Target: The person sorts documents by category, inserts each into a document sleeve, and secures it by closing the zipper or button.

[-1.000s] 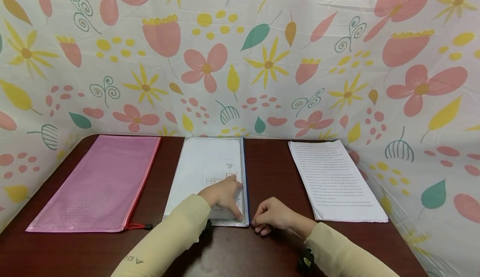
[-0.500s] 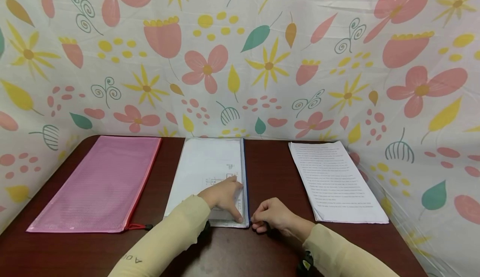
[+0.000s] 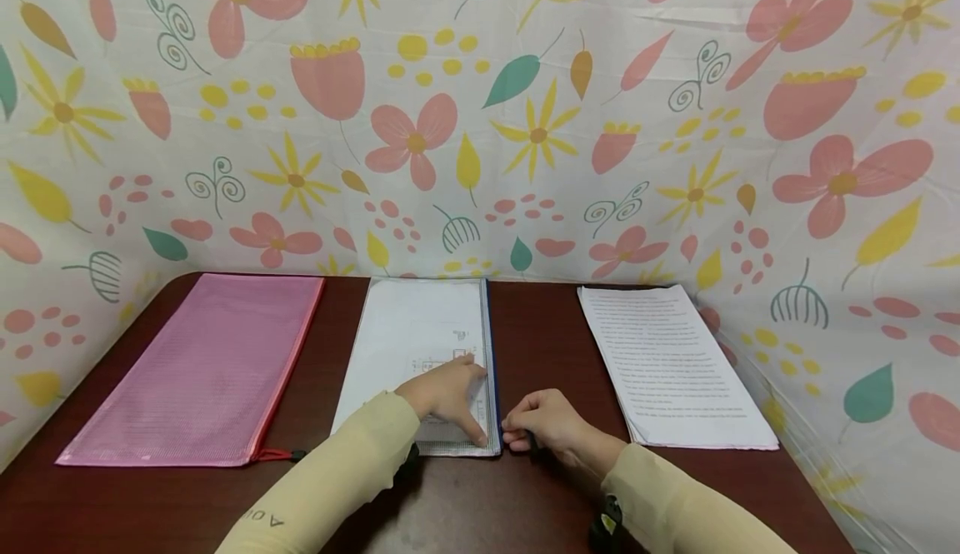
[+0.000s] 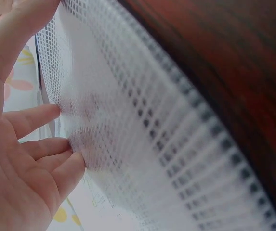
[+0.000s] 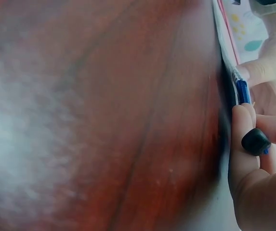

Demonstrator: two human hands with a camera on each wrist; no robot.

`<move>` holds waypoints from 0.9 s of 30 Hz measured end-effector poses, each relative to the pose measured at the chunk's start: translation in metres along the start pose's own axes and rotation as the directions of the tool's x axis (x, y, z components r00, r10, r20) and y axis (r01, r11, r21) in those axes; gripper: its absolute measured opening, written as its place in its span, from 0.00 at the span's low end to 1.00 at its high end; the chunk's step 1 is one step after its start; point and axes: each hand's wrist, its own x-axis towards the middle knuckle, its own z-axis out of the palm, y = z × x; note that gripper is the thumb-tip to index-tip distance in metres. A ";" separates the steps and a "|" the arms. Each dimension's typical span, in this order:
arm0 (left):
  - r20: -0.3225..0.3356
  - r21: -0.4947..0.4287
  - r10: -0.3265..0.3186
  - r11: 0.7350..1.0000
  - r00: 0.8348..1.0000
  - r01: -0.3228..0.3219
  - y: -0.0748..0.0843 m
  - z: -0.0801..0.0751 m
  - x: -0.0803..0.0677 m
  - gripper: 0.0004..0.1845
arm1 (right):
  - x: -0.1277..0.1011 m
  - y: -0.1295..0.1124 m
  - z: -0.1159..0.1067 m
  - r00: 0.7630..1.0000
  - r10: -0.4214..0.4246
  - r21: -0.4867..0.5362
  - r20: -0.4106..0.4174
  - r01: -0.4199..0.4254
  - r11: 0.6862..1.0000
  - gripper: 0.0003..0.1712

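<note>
A clear mesh zip pouch [image 3: 408, 321] with white printed paper inside lies in the middle of the table. Its blue zipper [image 3: 492, 354] runs down the right side. My left hand [image 3: 447, 396] rests spread on the pouch's near right part, fingertips pressing the mesh [image 4: 118, 96]. At the near right corner, my right hand [image 3: 553, 425] pinches the zipper pull, whose black end [image 5: 256, 141] pokes out between the fingers in the right wrist view. The slider itself is hidden by those fingers.
To the left lies a pink mesh zip pouch [image 3: 198, 362] with a red zipper and a black-tipped red pull [image 3: 281, 455]. On the right is a stack of printed paper [image 3: 675, 362]. A flower-patterned cloth [image 3: 480, 121] hangs behind the dark wooden table [image 3: 465, 504].
My right hand has shifted slightly away from me along the blue zipper edge. The left hand stays on the pouch, and the head view has tilted a little.
</note>
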 end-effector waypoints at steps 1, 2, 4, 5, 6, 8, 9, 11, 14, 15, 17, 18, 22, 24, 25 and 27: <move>0.000 0.000 0.001 1.000 1.000 -0.001 0.000 0.000 0.000 0.58 | 0.001 0.000 0.000 1.000 0.000 -0.005 -0.005 0.000 1.000 0.05; 0.000 -0.002 0.002 1.000 1.000 -0.002 -0.001 0.001 0.000 0.58 | 0.002 -0.001 0.000 1.000 0.002 -0.008 -0.010 -0.002 1.000 0.05; -0.002 -0.003 0.001 1.000 1.000 -0.001 -0.001 0.001 0.001 0.58 | 0.005 -0.001 0.000 1.000 0.001 -0.017 -0.016 -0.001 1.000 0.06; -0.004 0.000 0.002 1.000 1.000 -0.002 -0.002 0.002 0.001 0.58 | 0.006 -0.001 -0.001 1.000 0.001 -0.022 -0.020 -0.001 1.000 0.06; -0.006 0.001 0.002 1.000 1.000 -0.002 -0.002 0.002 0.001 0.59 | 0.007 -0.001 -0.001 1.000 0.003 -0.026 -0.024 -0.003 1.000 0.06; -0.010 0.003 0.003 1.000 1.000 -0.003 -0.003 0.003 0.003 0.59 | 0.010 -0.001 -0.002 1.000 0.001 -0.037 -0.029 -0.002 0.999 0.07; -0.012 0.007 0.004 1.000 1.000 -0.004 -0.003 0.003 0.003 0.59 | 0.011 -0.001 -0.002 1.000 0.000 -0.041 -0.031 -0.002 0.999 0.08; -0.018 0.016 0.009 1.000 1.000 -0.008 -0.004 0.004 0.004 0.59 | 0.013 -0.002 -0.003 0.999 0.003 -0.050 -0.034 -0.004 0.999 0.08; -0.022 0.022 0.010 1.000 1.000 -0.010 -0.004 0.004 0.004 0.59 | 0.015 -0.005 -0.003 0.999 0.004 -0.050 -0.032 -0.005 0.999 0.09; -0.023 0.022 0.010 1.000 1.000 -0.009 -0.004 0.004 0.004 0.59 | 0.016 -0.005 -0.004 1.000 0.003 -0.050 -0.031 -0.005 0.999 0.09; -0.023 0.021 0.009 1.000 1.000 -0.008 -0.004 0.003 0.003 0.59 | 0.018 -0.006 -0.004 1.000 0.000 -0.048 -0.028 -0.001 0.999 0.09; -0.023 0.023 0.009 1.000 1.000 -0.009 -0.004 0.003 0.003 0.59 | 0.018 -0.007 -0.005 1.000 -0.001 -0.044 -0.026 0.000 0.999 0.10; -0.023 0.020 0.009 1.000 1.000 -0.009 -0.004 0.003 0.003 0.59 | 0.023 -0.007 -0.006 1.000 0.008 -0.036 -0.025 -0.009 0.999 0.10; -0.022 0.021 0.011 1.000 1.000 -0.010 -0.004 0.003 0.003 0.59 | 0.025 -0.008 -0.007 1.000 0.017 -0.036 -0.026 -0.017 0.999 0.09; -0.023 0.020 0.011 1.000 1.000 -0.010 -0.004 0.003 0.003 0.59 | 0.027 -0.008 -0.008 0.999 0.021 -0.037 -0.027 -0.022 0.999 0.09; -0.027 0.019 0.016 1.000 1.000 -0.015 -0.004 0.003 0.003 0.59 | 0.029 -0.009 -0.009 0.999 0.025 -0.040 -0.027 -0.026 0.999 0.09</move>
